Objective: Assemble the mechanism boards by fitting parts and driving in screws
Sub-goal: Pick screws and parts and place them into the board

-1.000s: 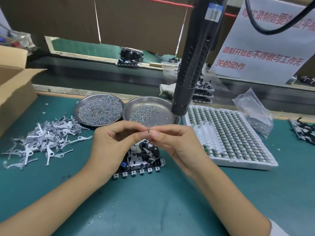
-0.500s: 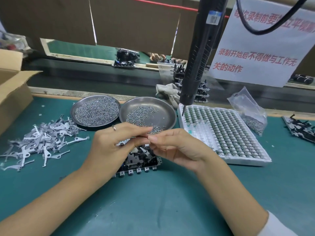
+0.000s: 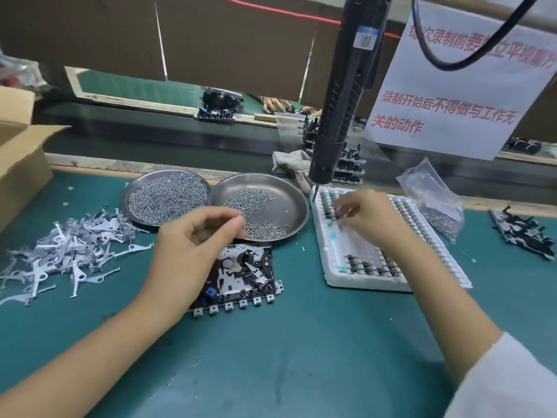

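Part-fetching step: right hand [image 3: 366, 215] fingertips dip into the foam tray [image 3: 331, 267], grip unclear; left hand [image 3: 196, 251] pinches something tiny over the board [image 3: 247, 276]. Next, seat a part.

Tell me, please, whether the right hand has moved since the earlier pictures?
Yes. The right hand has left the left hand above the mechanism board and gone rightward, now over the white parts tray, fingers curled at a small part there.
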